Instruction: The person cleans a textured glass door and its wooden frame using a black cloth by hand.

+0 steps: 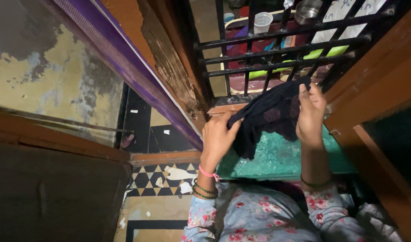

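Observation:
A dark navy lacy cloth (268, 117) is stretched between both hands above a green-painted window sill (281, 159). My left hand (218, 136) grips its lower left edge. My right hand (311, 113) pinches its upper right corner, close to the black window bars (277, 56). The cloth hangs down in the middle and covers part of the sill. Both wrists wear bangles, and my sleeves are light blue with red flowers.
Beyond the bars lie a plastic cup (263, 21), a steel vessel (306, 10) and coloured plastic items. A brown wooden shutter (380, 89) stands at the right, a purple-edged frame (124, 67) at the left. Patterned floor tiles (160, 179) with paper scraps lie below.

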